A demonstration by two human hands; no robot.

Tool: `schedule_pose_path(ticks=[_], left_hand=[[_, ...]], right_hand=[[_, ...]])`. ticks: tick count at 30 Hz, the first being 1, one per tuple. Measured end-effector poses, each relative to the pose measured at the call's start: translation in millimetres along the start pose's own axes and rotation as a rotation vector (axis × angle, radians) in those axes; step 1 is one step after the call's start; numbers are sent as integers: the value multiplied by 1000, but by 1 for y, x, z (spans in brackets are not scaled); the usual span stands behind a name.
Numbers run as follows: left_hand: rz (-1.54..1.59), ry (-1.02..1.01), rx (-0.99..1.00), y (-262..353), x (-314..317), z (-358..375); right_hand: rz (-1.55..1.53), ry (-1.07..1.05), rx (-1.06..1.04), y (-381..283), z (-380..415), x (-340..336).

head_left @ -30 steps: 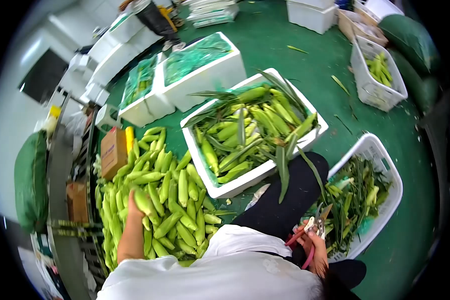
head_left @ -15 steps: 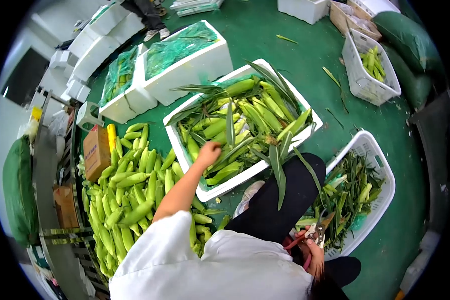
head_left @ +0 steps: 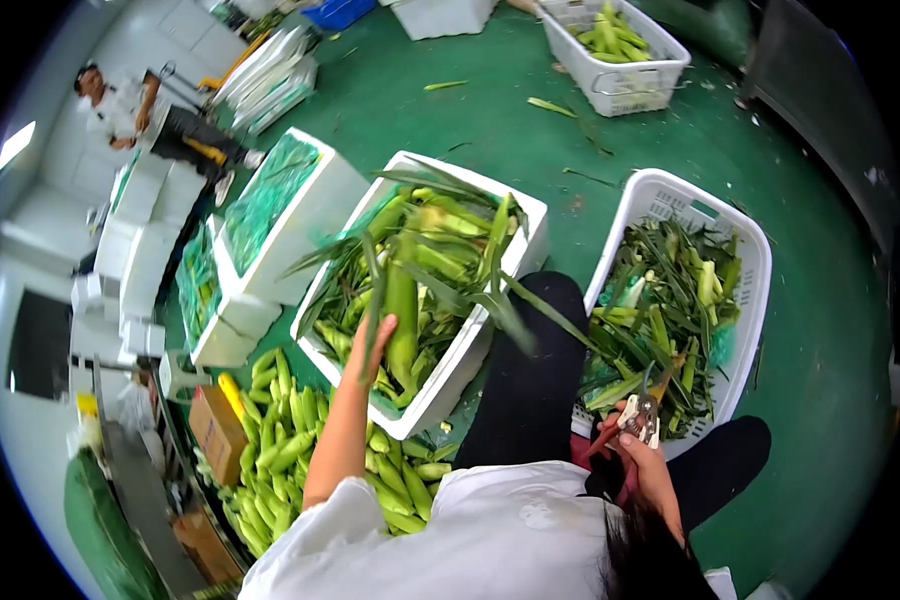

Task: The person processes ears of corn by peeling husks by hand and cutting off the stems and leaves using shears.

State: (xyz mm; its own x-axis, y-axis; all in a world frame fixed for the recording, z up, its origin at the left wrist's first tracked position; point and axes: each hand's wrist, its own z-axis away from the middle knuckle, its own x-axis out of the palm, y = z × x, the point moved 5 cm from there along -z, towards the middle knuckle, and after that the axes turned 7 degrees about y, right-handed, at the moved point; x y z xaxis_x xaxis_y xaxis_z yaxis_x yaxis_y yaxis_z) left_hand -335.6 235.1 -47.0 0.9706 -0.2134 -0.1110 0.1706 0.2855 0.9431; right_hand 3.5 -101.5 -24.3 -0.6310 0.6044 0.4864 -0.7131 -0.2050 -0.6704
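My left hand [head_left: 374,345] grips a large green ear of corn [head_left: 402,310] with its husk on, held upright above the white foam box [head_left: 425,412]. Long leaves hang from the ear and cross my fingers in part. More husked ears and leaves fill that box. Low by my right knee, my right hand [head_left: 642,458] is closed around red-handled pruning shears [head_left: 638,420], their blades pointing up over the white plastic basket [head_left: 755,300]. Cut leaves and husk pieces [head_left: 660,300] lie in this basket.
A heap of corn ears [head_left: 290,440] lies on the floor at left beside a cardboard box [head_left: 218,430]. Net-covered foam boxes [head_left: 315,215] stand beyond. Another white basket [head_left: 630,88] holds corn at the back. A person [head_left: 140,115] stands at far left.
My left hand has taken hold of an ear of corn and raised it from the box. The view has turned right. My right hand still holds the shears.
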Motion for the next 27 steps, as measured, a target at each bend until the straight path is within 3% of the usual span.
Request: schedule_pose_path(ticks=[2,4,5,8,9,11,13,15,17,19,21,23,26,27], left_hand=[[308,-66,-33,38,37,24],[525,-408,-214,52,91,49],[729,-652,-263,50,124,57],[877,-878,-483,78,238,113],[828,-964,-471,76,266,125],[307,-917,-340,64,301,134],[78,-875,-315,59,325,139],[-58,-887,-262,57,341,140],[-236,-984,-80,69,352,139],[-484,-1114,34,79,360,144],[-455,-1141,-155,70,359,142],[-437,-1219,-383,71,358,144],[-507,-1281,-436,61,353,140],[-515,-1292,-451,61,352,142]], right_hand=[[10,3,-82,-14,5,0],[41,-18,-150,-25,10,-1],[153,-45,-196,-30,10,-3],[568,-15,-432,-67,26,-2],[645,20,-570,-75,32,-5],[801,107,-550,-94,40,-15],[733,158,-485,-101,38,-36],[894,236,-560,-111,38,-57],[987,292,-492,-121,38,-73],[1039,351,-600,-124,35,-86],[1149,280,-559,-131,32,-93],[1234,248,-713,-141,37,-95],[1152,209,-814,-136,33,-99],[1008,147,-672,-131,33,-98]])
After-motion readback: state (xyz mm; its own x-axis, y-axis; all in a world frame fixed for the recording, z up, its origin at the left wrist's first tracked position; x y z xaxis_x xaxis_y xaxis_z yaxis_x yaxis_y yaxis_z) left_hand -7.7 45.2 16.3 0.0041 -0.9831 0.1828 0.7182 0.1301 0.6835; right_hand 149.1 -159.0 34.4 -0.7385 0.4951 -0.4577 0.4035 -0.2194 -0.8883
